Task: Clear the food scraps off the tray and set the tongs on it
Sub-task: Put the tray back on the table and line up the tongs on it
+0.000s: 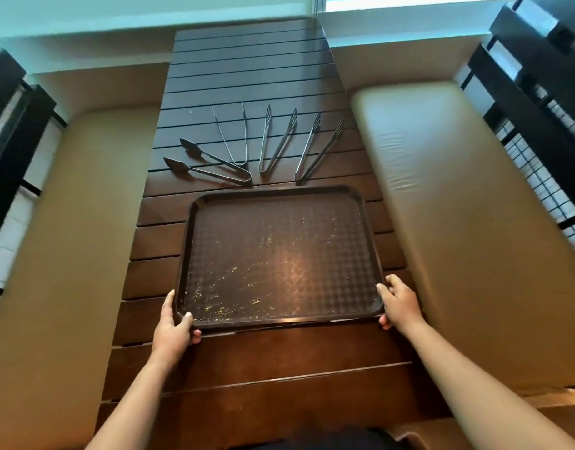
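A dark brown textured tray [195, 222] lies on the slatted wooden table, dotted with small yellowish food scraps [221, 306], thickest near its front left. My left hand [174, 329] grips the tray's front left corner, thumb on the rim. My right hand [398, 302] grips the front right corner the same way. Beyond the tray, several metal tongs lie fanned out: a spoon-tipped pair [211, 165] at left, a thin wire pair [234, 138], and two slotted pairs [276, 141] [318, 149] to the right.
The dark wooden table [253, 69] runs away from me between two tan cushioned benches [72, 222] [458, 206]. Black lattice seat backs stand at both outer edges. A pale wall ledge closes the far end.
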A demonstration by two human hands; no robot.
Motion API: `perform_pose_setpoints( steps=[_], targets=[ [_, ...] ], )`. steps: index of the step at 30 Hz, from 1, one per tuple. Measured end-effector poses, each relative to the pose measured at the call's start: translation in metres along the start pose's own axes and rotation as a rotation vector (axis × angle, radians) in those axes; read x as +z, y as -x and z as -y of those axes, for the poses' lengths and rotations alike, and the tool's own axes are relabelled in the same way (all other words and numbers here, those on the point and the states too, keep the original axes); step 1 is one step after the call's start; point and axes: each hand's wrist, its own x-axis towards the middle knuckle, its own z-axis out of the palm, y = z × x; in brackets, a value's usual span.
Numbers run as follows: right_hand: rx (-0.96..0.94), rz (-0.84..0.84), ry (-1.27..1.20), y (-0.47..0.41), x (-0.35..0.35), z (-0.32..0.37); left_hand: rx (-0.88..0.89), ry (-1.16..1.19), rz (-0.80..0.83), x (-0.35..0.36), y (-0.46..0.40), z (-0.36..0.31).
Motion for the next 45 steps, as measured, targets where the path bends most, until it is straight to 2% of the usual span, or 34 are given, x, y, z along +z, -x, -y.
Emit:
perform_pose_setpoints(
  steps=[5, 16, 18, 21, 24, 28, 30, 33, 38, 45],
  targets=[
    [0.063, -0.024, 0.039, -0.001, 0.003, 0.007, -0.007, -0.017, 0.036, -0.006, -0.002, -0.007],
    [0.144, 0.077, 0.151, -0.005, -0.008, 0.023, -0.079, -0.066, 0.003, -0.009, -0.005, -0.015],
    [0.133, 0.095, 0.199, -0.01, -0.011, 0.026, -0.087, -0.081, -0.014, -0.008, -0.006, -0.016],
    [0.056, 0.028, 0.287, -0.016, -0.012, 0.029, -0.1, -0.134, -0.03, -0.009, -0.005, -0.016],
    [0.026, -0.033, 0.302, -0.022, -0.012, 0.033, -0.097, -0.214, -0.094, -0.01, -0.002, -0.024],
    [0.007, -0.041, 0.309, -0.033, -0.013, 0.045, -0.075, -0.492, -0.312, -0.01, 0.005, -0.045],
    [-0.018, -0.038, 0.313, -0.039, -0.013, 0.051, -0.031, -0.521, -0.363, -0.003, 0.009, -0.062],
    [-0.041, -0.037, 0.317, -0.051, -0.014, 0.062, 0.08, -0.535, -0.332, 0.017, 0.005, -0.092],
    [-0.082, -0.038, 0.338, -0.07, -0.013, 0.078, 0.311, -0.615, -0.21, 0.067, -0.013, -0.136],
    [-0.099, -0.037, 0.358, -0.094, -0.01, 0.096, 0.498, -0.594, -0.017, 0.148, -0.045, -0.201]
  ],
)
